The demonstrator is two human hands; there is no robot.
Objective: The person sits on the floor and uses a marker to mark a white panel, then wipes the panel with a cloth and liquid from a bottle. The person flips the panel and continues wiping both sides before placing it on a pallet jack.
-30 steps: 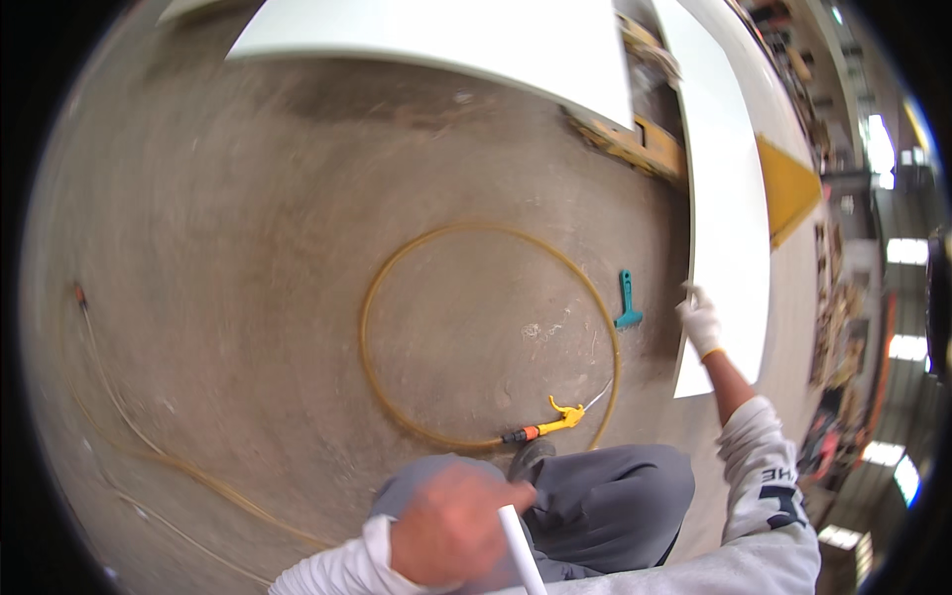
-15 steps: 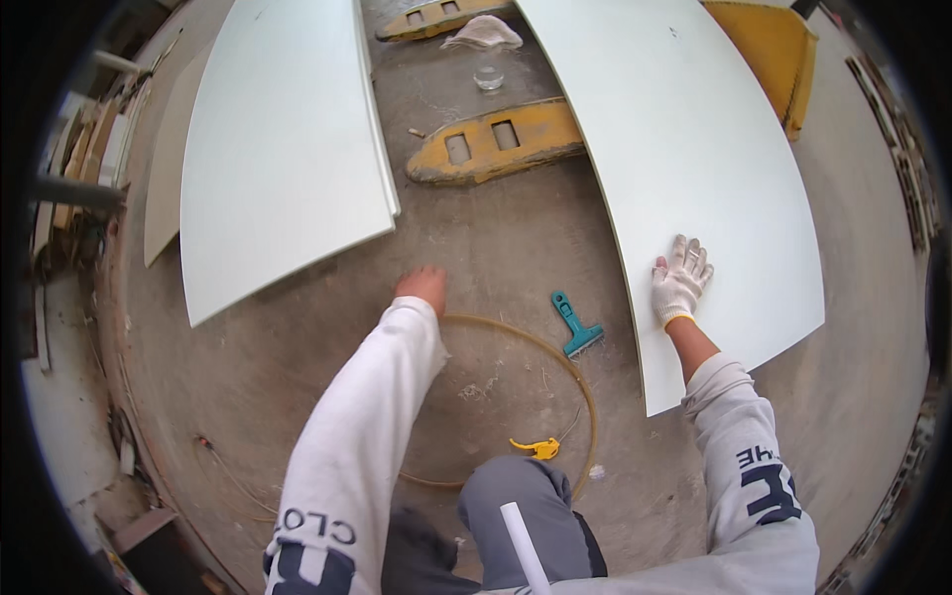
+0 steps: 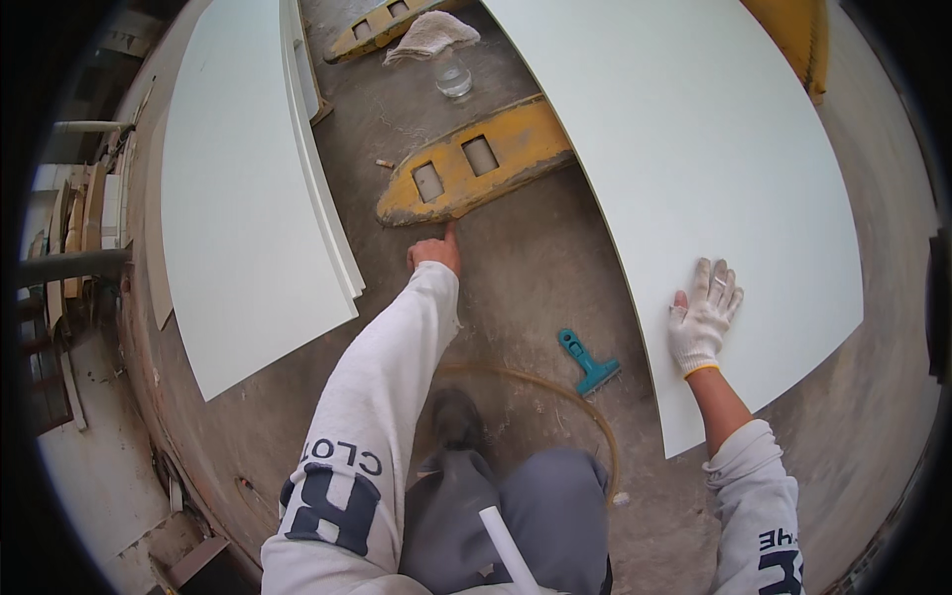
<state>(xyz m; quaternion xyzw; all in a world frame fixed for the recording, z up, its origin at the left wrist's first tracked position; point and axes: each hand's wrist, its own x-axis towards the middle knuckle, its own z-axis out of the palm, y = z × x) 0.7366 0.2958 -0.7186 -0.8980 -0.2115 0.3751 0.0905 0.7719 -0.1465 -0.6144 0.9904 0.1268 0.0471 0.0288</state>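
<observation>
My left hand is bare, one finger stretched forward and the others curled, with nothing seen in it. Its fingertip comes close to the edge of a yellow pallet-truck fork; whether they touch I cannot tell. My right hand, in a white knitted glove, lies flat with fingers spread on the near part of a large white panel. Between the hands, a teal scraper rests on the floor beside that panel's edge. Another white panel lies to the left, with layers showing along its edge.
Beyond the fork stand a clear glass jar and a crumpled pale cloth. A second yellow fork lies farther off. An amber hose curves over the concrete floor near my legs. Boards lean at the far left.
My left hand has moved forward toward the yellow fork, and a foot has come into view. The view has shifted; the yellow blow gun is out of sight. My right hand stays on the panel.
</observation>
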